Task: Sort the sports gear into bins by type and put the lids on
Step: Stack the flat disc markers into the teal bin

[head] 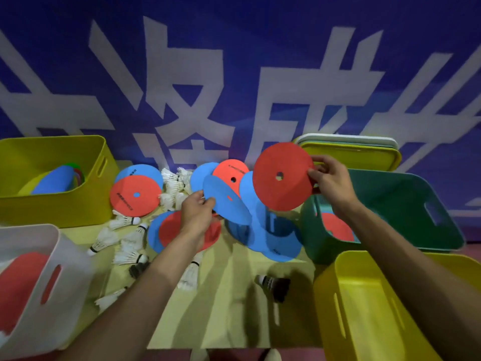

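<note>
Above yellow mat (229,287), left hand (196,213) pinches blue disc (230,204), right hand (330,181) (higher) red disc (273,196)

One head-worn wide-angle view looks forward and down, close over the floor (229,303).

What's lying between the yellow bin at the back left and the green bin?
The head view shows red discs, blue discs and white shuttlecocks scattered on the floor between the yellow bin and the green bin.

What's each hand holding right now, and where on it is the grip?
The right hand pinches a red disc at its right edge. The left hand pinches a blue disc at its left edge.
</note>
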### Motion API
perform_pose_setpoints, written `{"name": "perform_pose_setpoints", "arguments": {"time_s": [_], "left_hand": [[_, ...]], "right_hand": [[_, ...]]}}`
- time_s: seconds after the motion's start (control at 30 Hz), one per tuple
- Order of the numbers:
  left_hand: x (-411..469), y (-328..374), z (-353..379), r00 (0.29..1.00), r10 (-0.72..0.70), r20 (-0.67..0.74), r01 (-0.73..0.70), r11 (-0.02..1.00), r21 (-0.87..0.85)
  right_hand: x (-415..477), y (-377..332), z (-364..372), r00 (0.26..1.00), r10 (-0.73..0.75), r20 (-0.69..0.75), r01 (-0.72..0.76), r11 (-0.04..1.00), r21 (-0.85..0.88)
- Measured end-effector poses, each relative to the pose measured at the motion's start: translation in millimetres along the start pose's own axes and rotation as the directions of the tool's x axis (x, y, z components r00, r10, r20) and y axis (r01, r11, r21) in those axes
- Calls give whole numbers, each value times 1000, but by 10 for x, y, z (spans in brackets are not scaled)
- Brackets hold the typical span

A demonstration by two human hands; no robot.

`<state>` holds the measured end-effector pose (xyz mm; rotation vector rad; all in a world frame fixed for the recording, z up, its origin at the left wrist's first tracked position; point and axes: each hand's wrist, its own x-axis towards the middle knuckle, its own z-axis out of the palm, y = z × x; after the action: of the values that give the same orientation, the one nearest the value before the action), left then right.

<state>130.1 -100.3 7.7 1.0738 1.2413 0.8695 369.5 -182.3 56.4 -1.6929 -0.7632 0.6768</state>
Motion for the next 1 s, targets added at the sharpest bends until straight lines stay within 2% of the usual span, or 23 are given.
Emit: {"name": "perform_pose_setpoints", "arguments": {"time_s": [0.1, 0.23, 0.33, 0.53, 0.67, 1.0], "left_hand": [[-143, 86, 429, 999, -31, 31, 34, 992, -120], [-280, 101, 884, 995, -31, 93, 48, 981, -189], [-354, 65, 1131, 991, -50, 121, 74, 976, -205], [-432, -32, 1372, 986, -51, 162, 81, 979, -189], [-445, -85, 1395, 986, -42, 164, 69, 984, -164], [-457, -92, 1377, 995, -59, 84, 71, 987, -141]], "right_hand": [[77, 85, -526, 997, 6, -78, -3, 999, 35], [199, 324, -1218, 980, 80, -182, -69, 995, 66], [330, 640, -1603, 966, 132, -222, -137, 991, -8], [569, 1264, -1780, 953, 265, -144, -296, 917, -267], [721, 1580, -1605, 949, 313, -46, -303, 859, -413], [849, 1844, -1371, 888, 454, 70, -386, 820, -423]]}}
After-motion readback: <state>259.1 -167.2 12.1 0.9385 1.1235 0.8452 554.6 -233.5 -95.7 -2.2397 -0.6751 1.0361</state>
